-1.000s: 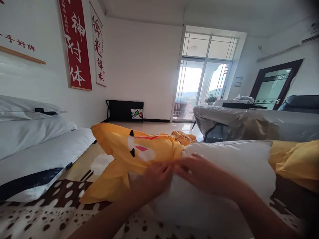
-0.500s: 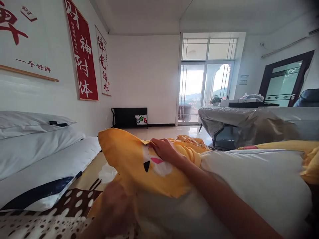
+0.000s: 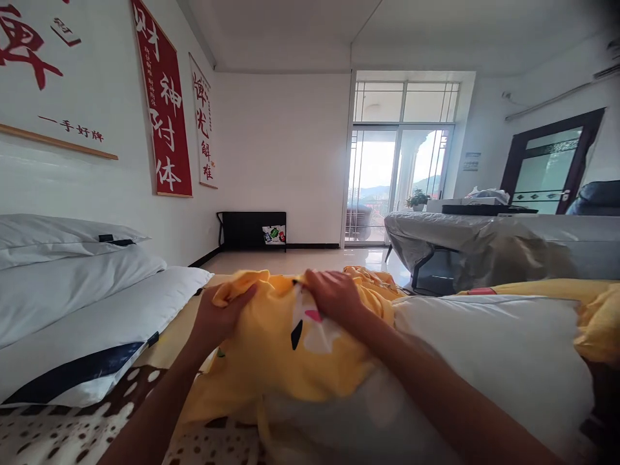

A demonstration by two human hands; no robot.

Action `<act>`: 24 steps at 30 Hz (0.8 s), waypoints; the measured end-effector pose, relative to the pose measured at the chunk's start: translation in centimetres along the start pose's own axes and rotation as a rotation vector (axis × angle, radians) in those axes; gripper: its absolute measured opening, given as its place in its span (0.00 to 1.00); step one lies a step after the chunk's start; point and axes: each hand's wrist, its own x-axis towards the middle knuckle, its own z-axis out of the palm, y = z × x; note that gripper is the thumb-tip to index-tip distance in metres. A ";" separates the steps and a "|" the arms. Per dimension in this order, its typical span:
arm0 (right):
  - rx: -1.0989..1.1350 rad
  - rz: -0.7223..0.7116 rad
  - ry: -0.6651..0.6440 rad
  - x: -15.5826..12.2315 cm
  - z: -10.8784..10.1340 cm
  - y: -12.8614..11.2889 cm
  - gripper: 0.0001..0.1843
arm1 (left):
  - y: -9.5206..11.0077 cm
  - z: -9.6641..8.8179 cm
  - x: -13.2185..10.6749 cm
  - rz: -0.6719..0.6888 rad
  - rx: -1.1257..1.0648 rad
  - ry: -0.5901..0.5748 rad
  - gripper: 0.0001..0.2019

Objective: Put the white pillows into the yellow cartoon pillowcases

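Note:
A white pillow (image 3: 489, 361) lies across the bed in front of me, its left end inside a yellow pillowcase (image 3: 271, 349) with a cartoon face print. My left hand (image 3: 220, 316) is closed on the bunched far-left edge of the pillowcase. My right hand (image 3: 334, 297) grips the top edge of the same pillowcase beside the printed face. More yellow fabric (image 3: 598, 316) lies at the pillow's right end.
Three white pillows (image 3: 82, 290) are stacked at the left against the wall. The bed sheet (image 3: 62, 433) is brown and white spotted. A covered table (image 3: 489, 239) stands at the right, a black rack (image 3: 252, 229) by the far wall, and glass balcony doors (image 3: 397, 181) behind.
My left hand rose from low near me to the pillowcase's far-left edge and closed on it. The right hand moved left along the top edge. The pillowcase corner is now bunched down.

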 end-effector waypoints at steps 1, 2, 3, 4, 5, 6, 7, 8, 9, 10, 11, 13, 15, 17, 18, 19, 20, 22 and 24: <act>-0.025 0.076 0.053 -0.1 -0.2 0.3 0.12 | 0.3 0.0 0.0 -0.004 0.048 0.042 0.18; -0.037 0.135 0.091 -0.2 -0.3 0.5 0.12 | 0.5 -0.1 0.0 -0.003 0.085 0.093 0.19; -0.028 0.142 0.103 -0.4 -0.5 0.6 0.11 | 0.7 -0.3 0.0 0.005 0.110 0.138 0.19; -0.005 0.110 0.095 -0.6 -0.5 0.7 0.11 | 0.9 -0.4 0.1 0.020 0.123 0.169 0.19; 0.019 0.082 0.092 -0.7 -0.6 0.7 0.11 | 1.1 -0.7 0.1 0.038 0.124 0.170 0.19; 0.034 0.096 0.109 -0.9 -0.6 0.6 0.11 | 1.2 -0.9 0.1 0.058 0.113 0.141 0.19; 0.037 0.155 0.144 -1.0 -0.5 0.6 0.12 | 1.4 -1.1 0.0 0.077 0.093 0.082 0.19; 0.038 0.223 0.182 -1.1 -0.5 0.5 0.12 | 1.6 -1.4 -0.1 0.089 0.070 0.009 0.20; 0.046 0.263 0.208 -1.2 -0.4 0.4 0.12 | 1.8 -1.6 -0.4 0.098 0.052 -0.058 0.20; 0.064 0.261 0.217 -1.3 -0.4 0.4 0.12 | 2.1 -1.7 -0.7 0.108 0.048 -0.113 0.20; 0.091 0.228 0.212 -1.3 -0.3 0.3 0.12 | 2.3 -1.8 -1.0 0.122 0.061 -0.155 0.20; 0.139 0.206 0.208 -1.5 -0.2 0.4 0.12 | 2.8 -1.7 -1.7 0.154 0.123 -0.182 0.17; 0.146 0.287 0.215 -1.6 -0.2 0.6 0.14 | 3.4 -1.3 -2.2 0.178 0.186 -0.153 0.16; 0.141 0.266 0.159 -1.7 -0.5 0.9 0.14 | 3.7 -0.9 -2.4 0.149 0.183 -0.085 0.17; 0.141 0.210 0.119 -1.7 -0.7 1.2 0.14 | 3.7 -0.7 -2.3 0.110 0.149 -0.046 0.17; 0.148 0.149 0.083 -1.5 -1.1 1.4 0.15 | 3.7 -0.6 -2.1 0.064 0.102 -0.007 0.16; 0.167 0.101 0.055 -1.3 -1.5 1.7 0.15 | 3.6 -0.5 -1.9 0.014 0.050 0.031 0.15; 0.252 0.079 0.024 -0.4 -2.6 2.1 0.15 | 3.3 -0.5 -1.4 -0.065 -0.040 0.090 0.15; 0.402 0.119 -0.016 1.1 -3.8 1.9 0.13 | 3.1 -0.5 -1.1 -0.098 -0.067 0.108 0.16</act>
